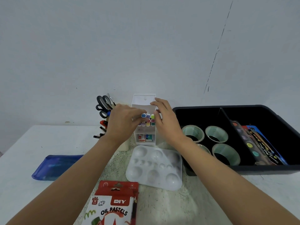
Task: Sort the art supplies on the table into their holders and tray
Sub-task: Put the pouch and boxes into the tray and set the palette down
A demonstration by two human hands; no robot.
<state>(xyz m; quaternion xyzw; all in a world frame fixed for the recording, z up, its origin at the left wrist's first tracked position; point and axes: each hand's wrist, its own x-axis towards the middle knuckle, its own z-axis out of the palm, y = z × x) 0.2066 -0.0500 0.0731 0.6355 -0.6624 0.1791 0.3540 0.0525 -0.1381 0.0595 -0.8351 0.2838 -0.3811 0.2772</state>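
Note:
A white marker holder stands against the wall, with several colour-capped markers stacked in its slanted shelf. My left hand pinches a blue-capped marker at the top row of that stack. My right hand holds the holder's right side, fingers curled over its edge. Small boxes sit in the holder's bottom compartment.
A cup with scissors and pens stands left of the holder. A white paint palette and an oil pastels box lie in front. A blue pouch lies left. The black tray at right holds tape rolls and paint sets.

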